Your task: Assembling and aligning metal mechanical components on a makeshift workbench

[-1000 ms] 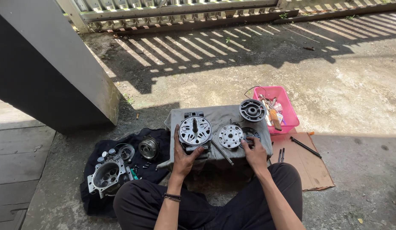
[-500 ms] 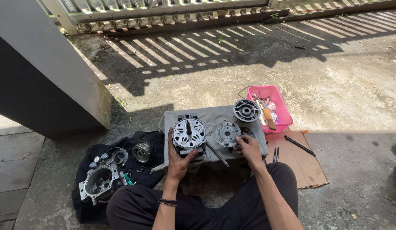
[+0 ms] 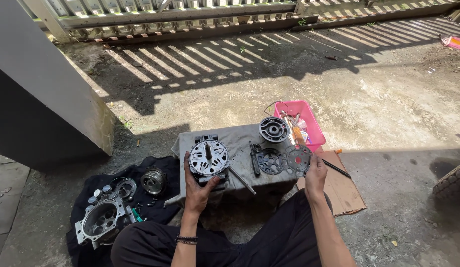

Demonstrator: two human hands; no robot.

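Since the frame half a second back: the right hand (image 3: pixel 315 174) has lifted a thin round gasket (image 3: pixel 298 160) off the dark plate (image 3: pixel 270 161) at centre frame and carried it toward the right; before, that hand rested over the stacked round part. The left hand (image 3: pixel 198 190) has stayed on the motor block (image 3: pixel 208 160).

Left hand: fingers wrapped round the lower body of the motor block, closed grip, holding it upright at the near left edge of the grey cloth-covered stand (image 3: pixel 240 141). A short shaft sticks up from its slotted round face.

Right hand: pinched shut on the lower right rim of the gasket, which hangs just right of the dark plate, over the stand's right edge.

Elsewhere: ribbed round cover (image 3: pixel 274 129) at the stand's far side, touching the pink tray (image 3: pixel 312 123). A long rod (image 3: pixel 241 180) lies near the block. Lower left of frame, black cloth (image 3: pixel 165 165) with a cast housing (image 3: pixel 100 222) and a small round part (image 3: pixel 153 180).

Risks, as judged:
- The gasket looks thin; a pinch at one rim could bend or crease it.
- The block sits near the stand edge; a slackened grip could tip it off.
- The gasket, if dropped, lands on gritty concrete and picks up dirt.
- The rod lies near the edge and could roll off if knocked.
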